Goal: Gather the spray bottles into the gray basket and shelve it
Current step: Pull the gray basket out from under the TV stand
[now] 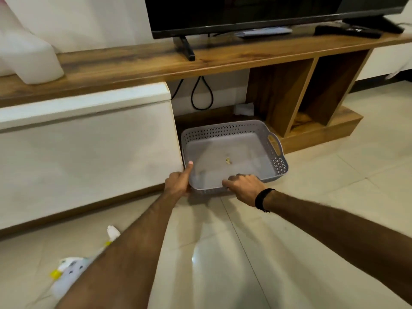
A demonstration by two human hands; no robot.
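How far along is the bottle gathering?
Nothing is gathered: the gray basket holds only a small scrap. In hand: the left hand and right hand grip its near rim. Left: the spray bottles on the floor, then shelving.

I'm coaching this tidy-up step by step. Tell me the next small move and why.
Probably slide the gray perforated plastic basket out onto the tiled floor. Both hands, left hand and right hand, grip its near rim, it holds no bottles, and a white spray bottle lies on the floor behind the left arm.
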